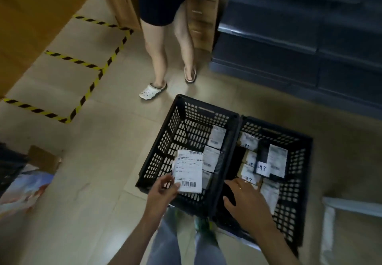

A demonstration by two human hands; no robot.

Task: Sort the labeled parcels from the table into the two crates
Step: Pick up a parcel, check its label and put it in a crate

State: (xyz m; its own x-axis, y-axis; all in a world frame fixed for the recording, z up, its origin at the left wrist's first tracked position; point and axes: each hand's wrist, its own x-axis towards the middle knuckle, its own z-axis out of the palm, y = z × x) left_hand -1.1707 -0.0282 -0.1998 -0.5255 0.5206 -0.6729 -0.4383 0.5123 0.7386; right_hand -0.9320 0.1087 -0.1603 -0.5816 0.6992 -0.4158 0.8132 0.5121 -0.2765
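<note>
Left hand (163, 190) pinches a labeled parcel (188, 171) upright, long axis vertical, barcode lowest, above the left crate (165, 140); right hand (246, 200), fingers spread, reaches into the right crate (299, 161).

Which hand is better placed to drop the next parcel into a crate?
Left, probably. The left hand pinches a labeled parcel above the left crate; the right hand reaches into the right crate, holding nothing visible.
</note>
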